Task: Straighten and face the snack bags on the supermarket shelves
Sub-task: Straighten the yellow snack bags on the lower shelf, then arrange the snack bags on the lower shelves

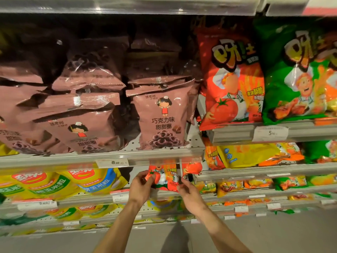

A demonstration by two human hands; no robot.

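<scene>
A small red tomato-flavour snack bag (166, 178) stands at the front of the lower shelf, just under the clear shelf rail (113, 157); its top is hidden behind that rail. My left hand (141, 187) pinches the bag's left edge with curled fingers. My right hand (189, 191) grips its right lower edge. Above, brown chocolate-ring bags (160, 115) fill the shelf; the right one stands upright and faces out, while the left ones (80, 125) lean and overlap.
Large red (231, 79) and green (299, 75) potato-stick bags stand on the upper right shelf. Yellow corn-snack bags (54, 183) lie at lower left. Yellow and orange bags (253, 154) fill the right shelves below. Price tags line the rails. Grey floor lies below.
</scene>
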